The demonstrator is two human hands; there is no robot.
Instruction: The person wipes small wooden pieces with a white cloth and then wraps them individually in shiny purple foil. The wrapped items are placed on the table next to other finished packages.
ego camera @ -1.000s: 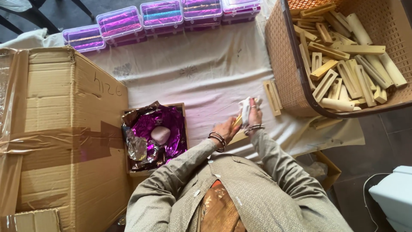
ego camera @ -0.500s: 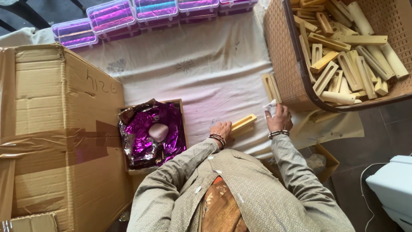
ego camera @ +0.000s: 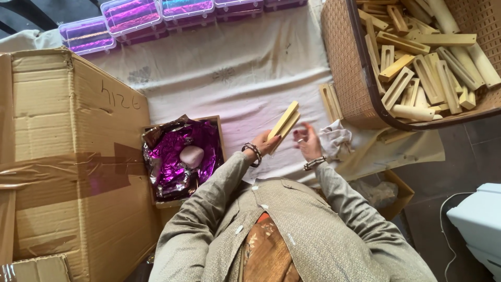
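Observation:
My left hand (ego camera: 265, 144) grips the lower end of a long pale-yellow wooden piece (ego camera: 283, 125), which tilts up and to the right over the white cloth (ego camera: 229, 78). My right hand (ego camera: 306, 141) hovers just right of that piece with fingers spread and nothing in it. A crumpled white rag (ego camera: 334, 140) lies on the cloth right beside that hand. Both wrists wear beaded bracelets.
A brown woven basket (ego camera: 344, 57) at the upper right holds several similar wooden pieces; one more wooden piece (ego camera: 331, 102) lies beside it. A small box lined with purple foil (ego camera: 180, 156) sits by a big cardboard box (ego camera: 57, 156). Clear lidded containers (ego camera: 130, 15) line the far edge.
The right hand moved off to the right with the rag, then let it go and came back empty. The left hand kept the wooden piece and tilted it more upright.

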